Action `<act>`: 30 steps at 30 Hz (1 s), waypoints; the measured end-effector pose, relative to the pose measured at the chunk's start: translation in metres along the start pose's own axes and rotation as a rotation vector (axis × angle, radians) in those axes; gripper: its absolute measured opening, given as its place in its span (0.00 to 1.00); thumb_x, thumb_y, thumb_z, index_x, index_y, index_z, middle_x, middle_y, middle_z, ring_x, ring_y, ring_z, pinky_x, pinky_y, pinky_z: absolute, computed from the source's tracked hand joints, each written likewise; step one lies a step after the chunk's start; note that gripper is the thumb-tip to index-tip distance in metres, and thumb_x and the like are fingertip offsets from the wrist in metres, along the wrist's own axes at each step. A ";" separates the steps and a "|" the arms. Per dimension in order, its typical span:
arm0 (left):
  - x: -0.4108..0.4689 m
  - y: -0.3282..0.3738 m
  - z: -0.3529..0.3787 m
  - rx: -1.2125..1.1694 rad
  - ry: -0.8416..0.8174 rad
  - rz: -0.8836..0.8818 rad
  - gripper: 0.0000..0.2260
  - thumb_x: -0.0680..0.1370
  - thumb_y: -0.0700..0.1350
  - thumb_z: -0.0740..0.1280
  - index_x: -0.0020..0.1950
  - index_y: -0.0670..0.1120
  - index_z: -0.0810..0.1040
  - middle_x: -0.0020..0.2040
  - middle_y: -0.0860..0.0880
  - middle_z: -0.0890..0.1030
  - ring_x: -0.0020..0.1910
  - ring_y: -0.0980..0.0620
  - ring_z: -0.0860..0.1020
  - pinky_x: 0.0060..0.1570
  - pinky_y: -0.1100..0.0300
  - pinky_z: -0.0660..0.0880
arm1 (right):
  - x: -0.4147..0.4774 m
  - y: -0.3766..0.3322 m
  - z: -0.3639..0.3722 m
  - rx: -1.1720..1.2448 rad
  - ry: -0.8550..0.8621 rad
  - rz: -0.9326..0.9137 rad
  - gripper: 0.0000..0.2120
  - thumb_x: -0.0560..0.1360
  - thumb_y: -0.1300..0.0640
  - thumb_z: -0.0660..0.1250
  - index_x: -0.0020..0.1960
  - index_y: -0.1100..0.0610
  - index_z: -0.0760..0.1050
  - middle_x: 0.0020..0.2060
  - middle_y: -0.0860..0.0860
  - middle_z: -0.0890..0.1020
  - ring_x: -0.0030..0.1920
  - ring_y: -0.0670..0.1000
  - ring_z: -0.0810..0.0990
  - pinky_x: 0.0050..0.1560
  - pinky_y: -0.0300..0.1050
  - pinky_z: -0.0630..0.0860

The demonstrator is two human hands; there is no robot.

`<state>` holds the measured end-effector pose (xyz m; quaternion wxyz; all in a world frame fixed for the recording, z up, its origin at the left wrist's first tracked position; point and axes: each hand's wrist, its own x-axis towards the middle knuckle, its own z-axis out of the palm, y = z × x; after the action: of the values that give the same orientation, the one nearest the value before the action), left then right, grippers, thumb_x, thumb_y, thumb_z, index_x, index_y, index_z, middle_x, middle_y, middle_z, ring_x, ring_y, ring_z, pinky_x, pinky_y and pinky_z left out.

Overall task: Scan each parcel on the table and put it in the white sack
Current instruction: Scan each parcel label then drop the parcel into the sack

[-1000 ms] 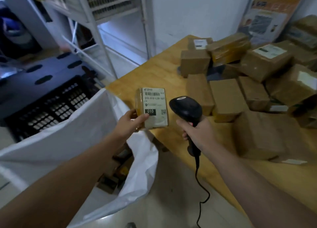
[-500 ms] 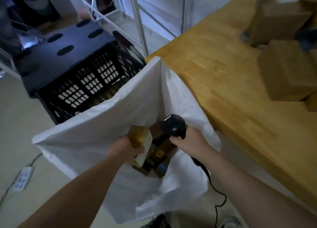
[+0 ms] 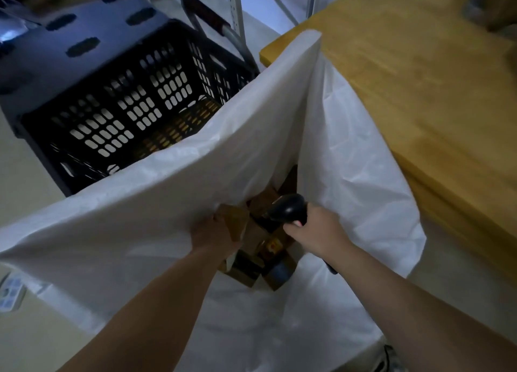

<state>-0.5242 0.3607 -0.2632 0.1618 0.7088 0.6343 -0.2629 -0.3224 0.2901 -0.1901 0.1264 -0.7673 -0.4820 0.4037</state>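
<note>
Far L on the floor: a power strip (image 3: 9,289). Next, a black slotted crate (image 3: 126,105), w/ the white sack (image 3: 167,203) standing open in front of it, far wall raised across the crate's near side. L hand (image 3: 214,236) reaches into the sack mouth, fingers curled round a brown parcel (image 3: 236,219), held above other parcels (image 3: 251,265) lying at the bottom. Just R of it is the black scanner (image 3: 288,210), head over the opening. R hand (image 3: 316,231) has its fingers wrapped tight round the handle. Far R: wooden table (image 3: 419,91), sack just beside its near edge.
</note>
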 end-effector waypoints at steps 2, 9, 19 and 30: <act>0.007 -0.003 0.008 0.040 0.017 0.006 0.34 0.73 0.67 0.63 0.70 0.45 0.66 0.63 0.46 0.75 0.61 0.47 0.75 0.55 0.55 0.72 | 0.008 0.001 0.009 -0.039 -0.008 0.017 0.11 0.74 0.49 0.68 0.52 0.54 0.73 0.44 0.52 0.80 0.49 0.52 0.79 0.50 0.45 0.76; 0.011 0.006 0.006 -0.137 -0.037 0.040 0.17 0.78 0.58 0.60 0.61 0.51 0.74 0.61 0.49 0.77 0.57 0.48 0.74 0.50 0.56 0.69 | 0.010 0.000 0.015 -0.027 0.014 0.028 0.10 0.74 0.51 0.69 0.50 0.55 0.73 0.42 0.52 0.79 0.47 0.54 0.80 0.48 0.47 0.78; -0.069 0.066 -0.096 -0.164 0.192 0.505 0.14 0.79 0.53 0.62 0.59 0.46 0.74 0.52 0.45 0.78 0.47 0.47 0.75 0.42 0.55 0.72 | -0.068 0.003 -0.066 0.114 0.288 0.074 0.07 0.73 0.54 0.70 0.43 0.54 0.71 0.35 0.52 0.80 0.41 0.54 0.81 0.40 0.46 0.75; -0.188 0.228 -0.206 -0.114 0.349 0.794 0.22 0.79 0.56 0.61 0.68 0.46 0.69 0.59 0.45 0.75 0.59 0.44 0.74 0.52 0.51 0.75 | -0.180 0.074 -0.224 0.217 0.584 0.154 0.09 0.72 0.57 0.70 0.39 0.55 0.69 0.31 0.51 0.77 0.37 0.56 0.79 0.30 0.42 0.67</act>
<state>-0.2764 0.2909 -0.0109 0.1795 0.9215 0.3437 -0.0213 -0.1473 0.1453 0.0001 0.3096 -0.8670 -0.3200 0.2236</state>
